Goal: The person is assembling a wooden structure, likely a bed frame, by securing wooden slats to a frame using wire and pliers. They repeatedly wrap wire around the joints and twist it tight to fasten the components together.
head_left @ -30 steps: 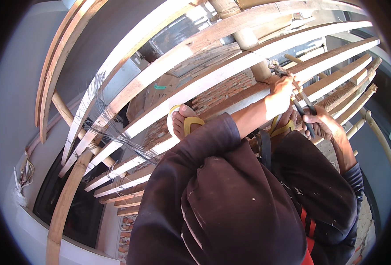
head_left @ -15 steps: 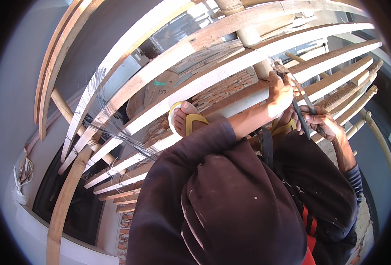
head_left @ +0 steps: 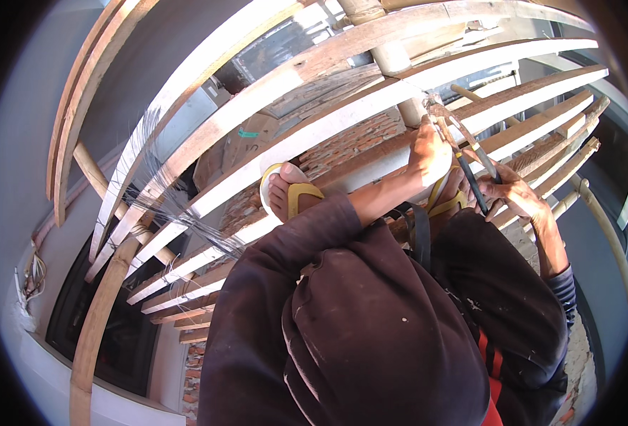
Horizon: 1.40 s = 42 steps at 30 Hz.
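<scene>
Long-handled pincers [head_left: 476,186] with dark grips are in my right hand [head_left: 518,195], whose fingers wrap the spread handles. Their jaws reach up to a joint where a bamboo pole [head_left: 392,59] meets a wooden batten [head_left: 342,113]. My left hand [head_left: 430,153] is beside the jaws, its fingers bunched together against the joint. What the left fingers pinch is too small and overexposed to make out. My foot in a yellow-strapped sandal [head_left: 290,192] rests on a batten, and the other sandal [head_left: 447,202] is beneath my hands.
Several parallel wooden battens cross over a gap, with brickwork [head_left: 353,138] below. A bundle of thin wires [head_left: 186,219] drapes over the battens at the left. A cardboard box [head_left: 246,135] lies lower down. Bamboo poles [head_left: 101,319] cross at the left, near a wall with loose cables [head_left: 34,273].
My left hand has shifted off the pincers' upper part toward the joint. The pincers have tilted, and the handles look farther apart. The whole view has slid slightly left.
</scene>
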Tool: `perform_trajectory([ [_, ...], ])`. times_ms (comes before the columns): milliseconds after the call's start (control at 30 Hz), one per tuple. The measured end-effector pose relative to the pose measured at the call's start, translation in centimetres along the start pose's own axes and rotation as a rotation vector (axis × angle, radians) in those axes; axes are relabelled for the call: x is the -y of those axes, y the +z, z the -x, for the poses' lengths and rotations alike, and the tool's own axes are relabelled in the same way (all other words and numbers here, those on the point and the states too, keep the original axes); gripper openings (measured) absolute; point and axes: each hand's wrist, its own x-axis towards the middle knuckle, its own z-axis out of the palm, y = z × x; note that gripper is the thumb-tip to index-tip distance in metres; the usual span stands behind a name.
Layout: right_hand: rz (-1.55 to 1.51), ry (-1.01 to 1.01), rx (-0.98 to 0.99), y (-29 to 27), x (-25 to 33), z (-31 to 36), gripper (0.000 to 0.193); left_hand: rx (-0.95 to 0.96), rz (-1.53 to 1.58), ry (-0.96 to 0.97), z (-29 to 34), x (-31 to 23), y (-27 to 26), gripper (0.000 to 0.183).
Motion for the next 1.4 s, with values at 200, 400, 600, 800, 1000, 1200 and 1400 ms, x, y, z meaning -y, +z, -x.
perform_trajectory([
  [200,0.058,-0.048,-0.15,0.3,-2.8,-1.0,0.047,0.01,0.231,-0.058,-0.4,0.6,0.4,0.021],
  [400,-0.033,0.114,-0.15,2.0,-4.3,-3.1,0.022,0.027,0.148,-0.002,0.0,-0.5,-0.5,0.02],
  [600,-0.84,0.123,0.354,2.4,-4.8,-2.3,0.029,0.101,0.353,-0.088,1.9,-5.8,-2.2,0.013],
  [800,-0.324,0.005,0.176,0.8,-4.4,-1.0,0.041,0.261,0.118,-0.137,2.6,-5.1,-4.9,0.036],
  [1000,-0.466,-0.055,0.181,1.5,-3.4,0.2,0.066,0.081,-0.591,0.066,2.9,-7.2,-6.6,0.025],
  [1200,-0.05,-0.031,0.052,-0.5,-0.5,1.2,0.071,0.037,-0.786,0.239,1.5,-7.6,-7.9,0.031],
  [1400,-0.172,0.032,0.147,0.3,0.2,1.7,0.064,0.078,-0.633,0.129,1.3,-6.8,-8.0,0.033],
])
